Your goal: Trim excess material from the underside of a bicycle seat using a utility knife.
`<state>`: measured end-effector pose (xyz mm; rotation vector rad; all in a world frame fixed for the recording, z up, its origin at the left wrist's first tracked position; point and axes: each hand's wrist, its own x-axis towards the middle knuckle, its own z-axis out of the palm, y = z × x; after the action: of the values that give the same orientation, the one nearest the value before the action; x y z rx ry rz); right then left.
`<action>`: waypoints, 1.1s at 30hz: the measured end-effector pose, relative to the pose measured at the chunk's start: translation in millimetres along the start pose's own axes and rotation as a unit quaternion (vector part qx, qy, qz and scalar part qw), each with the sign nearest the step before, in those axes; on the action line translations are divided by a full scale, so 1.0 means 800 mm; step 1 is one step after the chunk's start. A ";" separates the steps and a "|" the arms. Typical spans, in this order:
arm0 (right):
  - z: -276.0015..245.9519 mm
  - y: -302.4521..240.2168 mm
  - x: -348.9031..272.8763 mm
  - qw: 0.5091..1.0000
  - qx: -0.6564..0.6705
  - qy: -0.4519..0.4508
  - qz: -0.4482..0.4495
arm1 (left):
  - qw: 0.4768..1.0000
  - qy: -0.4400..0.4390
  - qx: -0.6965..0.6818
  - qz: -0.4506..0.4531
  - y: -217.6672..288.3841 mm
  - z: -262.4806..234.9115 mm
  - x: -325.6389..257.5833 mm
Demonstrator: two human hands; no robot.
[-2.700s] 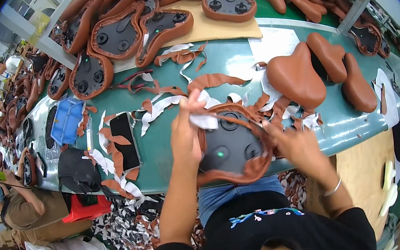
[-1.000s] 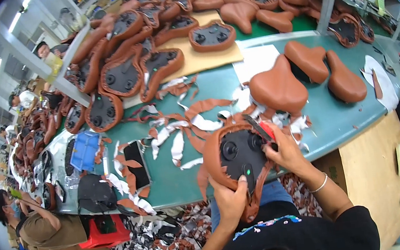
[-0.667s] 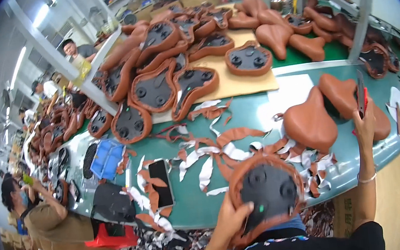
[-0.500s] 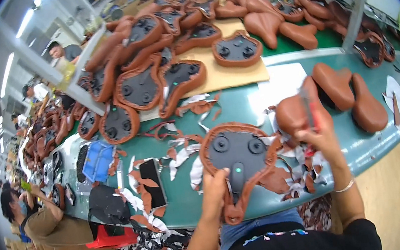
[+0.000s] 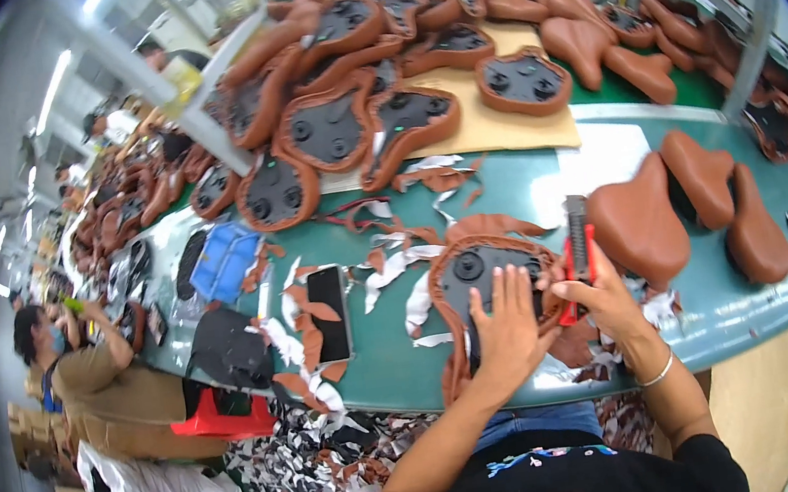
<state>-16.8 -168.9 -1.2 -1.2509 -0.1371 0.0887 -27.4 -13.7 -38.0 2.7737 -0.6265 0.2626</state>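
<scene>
A brown bicycle saddle point(image 5: 438, 295) lies upside down on the table in front of me. Its dark base faces up, and brown cover material gathers around its rim. Flat across that base rests my left hand point(image 5: 509, 325), its fingers stretched out, hiding part of the saddle. At the saddle's right edge, my right hand point(image 5: 606, 303) is closed around a red-handled tool point(image 5: 579, 246) with a long grey metal head, which points away from me. The tool's exact kind is unclear. A loose brown strip point(image 5: 491, 224) curves along the saddle's far rim.
Finished-looking brown saddles point(image 5: 645, 223) stand to the right. A big heap of saddles point(image 5: 328, 125) covers the back. Leather and white scraps point(image 5: 387, 272), a phone point(image 5: 330, 314) and a blue tray point(image 5: 227, 261) lie on the left. A co-worker point(image 5: 99, 384) is at far left.
My left hand has shifted from gripping the saddle's narrow end to lying flat on its base. My right hand has brought the tool in from the right to the saddle's edge. The view has shifted.
</scene>
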 end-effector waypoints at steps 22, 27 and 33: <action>-0.033 -0.003 -0.111 0.945 -0.321 0.034 0.049 | 0.933 0.093 -0.249 -0.241 -0.034 -0.051 -0.068; -0.036 0.019 -0.099 0.892 -0.449 0.002 0.058 | 0.926 0.196 -0.263 -0.185 -0.112 -0.128 0.019; -0.052 0.053 -0.070 0.925 -0.362 0.113 -0.017 | 0.902 0.173 -0.258 -0.300 -0.257 -0.097 0.153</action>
<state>-65.9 -202.4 -57.4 -1.9877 0.0169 -0.1536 163.7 140.8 15.8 2.1833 0.2316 0.3710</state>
